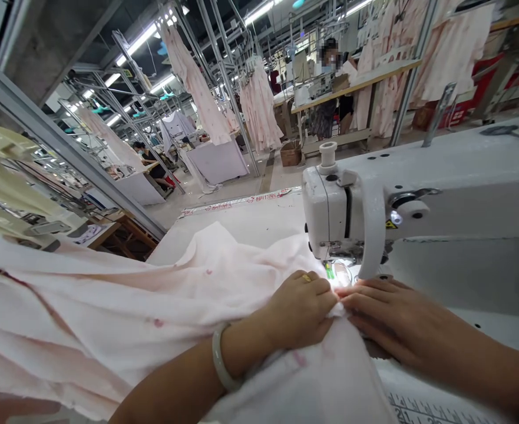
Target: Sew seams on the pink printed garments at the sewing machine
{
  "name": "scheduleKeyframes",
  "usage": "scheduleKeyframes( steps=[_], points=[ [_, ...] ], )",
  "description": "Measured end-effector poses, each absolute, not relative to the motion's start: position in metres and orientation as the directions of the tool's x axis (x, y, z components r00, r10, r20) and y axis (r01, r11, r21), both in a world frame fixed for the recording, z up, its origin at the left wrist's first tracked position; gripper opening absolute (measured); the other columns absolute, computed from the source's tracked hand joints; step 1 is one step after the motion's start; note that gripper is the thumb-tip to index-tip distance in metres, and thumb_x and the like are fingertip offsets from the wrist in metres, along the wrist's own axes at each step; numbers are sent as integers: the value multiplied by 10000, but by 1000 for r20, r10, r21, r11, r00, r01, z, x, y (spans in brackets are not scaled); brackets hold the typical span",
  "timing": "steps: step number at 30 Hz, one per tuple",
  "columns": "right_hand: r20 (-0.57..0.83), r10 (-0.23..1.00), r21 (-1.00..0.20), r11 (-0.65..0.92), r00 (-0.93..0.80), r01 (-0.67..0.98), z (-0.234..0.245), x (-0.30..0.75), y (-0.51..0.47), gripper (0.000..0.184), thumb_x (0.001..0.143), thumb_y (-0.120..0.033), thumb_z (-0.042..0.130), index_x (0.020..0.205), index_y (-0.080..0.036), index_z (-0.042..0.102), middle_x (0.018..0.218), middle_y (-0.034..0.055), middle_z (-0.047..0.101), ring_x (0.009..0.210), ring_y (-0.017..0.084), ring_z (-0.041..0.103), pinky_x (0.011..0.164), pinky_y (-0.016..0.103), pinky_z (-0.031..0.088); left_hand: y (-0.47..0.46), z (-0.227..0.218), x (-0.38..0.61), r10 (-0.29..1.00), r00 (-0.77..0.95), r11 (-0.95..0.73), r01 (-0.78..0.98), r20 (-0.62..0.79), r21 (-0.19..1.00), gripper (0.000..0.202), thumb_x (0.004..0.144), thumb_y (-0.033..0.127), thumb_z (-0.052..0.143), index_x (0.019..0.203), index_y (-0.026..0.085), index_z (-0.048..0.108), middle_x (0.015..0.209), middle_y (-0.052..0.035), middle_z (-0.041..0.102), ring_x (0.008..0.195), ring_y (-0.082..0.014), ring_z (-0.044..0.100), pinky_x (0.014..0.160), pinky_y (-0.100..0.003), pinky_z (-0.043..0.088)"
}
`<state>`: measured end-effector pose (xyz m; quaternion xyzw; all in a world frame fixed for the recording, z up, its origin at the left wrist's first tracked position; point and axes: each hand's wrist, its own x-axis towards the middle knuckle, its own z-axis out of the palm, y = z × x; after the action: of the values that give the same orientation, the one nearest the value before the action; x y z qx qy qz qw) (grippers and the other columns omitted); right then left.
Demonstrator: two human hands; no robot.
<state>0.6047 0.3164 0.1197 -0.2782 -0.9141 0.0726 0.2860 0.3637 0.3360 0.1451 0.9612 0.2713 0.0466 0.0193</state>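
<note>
A pale pink fabric (pixel 122 306) with small printed flowers lies bunched across the sewing table and over my lap. My left hand (pixel 301 309), with a jade bangle on its wrist, is closed and pinches the fabric just in front of the needle. My right hand (pixel 387 315) lies flat with fingers stretched out, pressing the fabric's edge down beside the presser foot (pixel 341 271). The white sewing machine (pixel 418 200) stands directly behind both hands, its head over the cloth. The needle itself is mostly hidden in the lamp's glare.
The white table top (pixel 250 221) runs behind the fabric, with a printed ruler (pixel 422 409) along its near right edge. A cream plastic rack (pixel 7 188) stands at the left. Pink garments (pixel 259 106) hang on rails beyond, and other people sit at work stations farther back.
</note>
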Motion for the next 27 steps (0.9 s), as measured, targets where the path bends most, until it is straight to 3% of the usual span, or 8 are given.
scheduleKeyframes(
  steps=[5, 9, 13, 16, 19, 21, 23, 27],
  points=[
    [498, 548, -208, 828, -672, 521, 118, 610, 324, 271, 1123, -265, 452, 1303, -256, 654, 1172, 41, 768, 953, 206, 723, 820, 386, 505, 354, 140, 366, 546, 828, -837, 545, 128, 46, 148, 952, 207, 626, 1054, 148, 716, 945, -92, 688, 1007, -265, 663, 946, -393, 526],
    [497, 509, -192, 854, -703, 483, 126, 611, 322, 238, 1127, -251, 450, 1145, -227, 686, 1033, 38, 728, 857, 200, 654, 797, 379, 457, 355, 135, 363, 570, 795, -822, 556, 206, 126, 158, 918, 204, 634, 1046, 168, 720, 951, -96, 700, 973, -270, 669, 934, -400, 536],
    [435, 417, -200, 909, -798, 366, 135, 609, 318, 243, 1131, -220, 437, 1088, -193, 675, 934, 34, 675, 845, 213, 579, 809, 389, 433, 357, 140, 361, 677, 706, -714, 562, 206, 418, 40, 872, 224, 666, 851, 191, 673, 928, -72, 719, 916, -246, 668, 883, -367, 536],
    [386, 422, -239, 905, -820, 353, 134, 607, 313, 230, 1123, -218, 450, 1085, -176, 673, 997, 59, 674, 909, 237, 564, 849, 420, 430, 362, 150, 362, 810, 574, -490, 549, 121, 677, 178, 859, 229, 656, 707, 196, 571, 820, -25, 685, 842, -207, 653, 796, -314, 518],
    [361, 439, -278, 893, -823, 354, 129, 606, 308, 189, 1099, -181, 482, 1056, -171, 666, 1053, 70, 690, 940, 249, 554, 883, 442, 428, 362, 160, 365, 846, 532, -360, 514, 40, 778, 188, 831, 193, 632, 673, 200, 530, 790, -1, 659, 849, -198, 646, 789, -303, 508],
    [365, 432, -281, 896, -825, 345, 127, 605, 305, 165, 1081, -158, 506, 1057, -171, 668, 1063, 70, 703, 942, 250, 559, 897, 443, 432, 358, 164, 370, 843, 536, -379, 536, 43, 754, 228, 821, 175, 626, 643, 204, 486, 787, -5, 644, 858, -201, 641, 811, -314, 511],
    [376, 418, -276, 903, -827, 330, 125, 605, 303, 172, 1076, -157, 507, 1096, -167, 678, 1094, 80, 714, 962, 250, 575, 912, 439, 442, 349, 165, 377, 836, 543, -460, 611, 81, 645, 237, 827, 169, 634, 645, 205, 487, 823, -22, 650, 879, -211, 638, 862, -342, 519],
    [407, 394, -283, 912, -824, 296, 129, 603, 301, 258, 1071, -140, 475, 1213, -150, 690, 1119, 92, 733, 1001, 253, 598, 947, 435, 457, 324, 168, 390, 763, 642, -640, 734, 76, 229, 64, 875, 139, 610, 863, 186, 652, 1040, -97, 701, 1006, -269, 639, 961, -429, 525]
  ],
)
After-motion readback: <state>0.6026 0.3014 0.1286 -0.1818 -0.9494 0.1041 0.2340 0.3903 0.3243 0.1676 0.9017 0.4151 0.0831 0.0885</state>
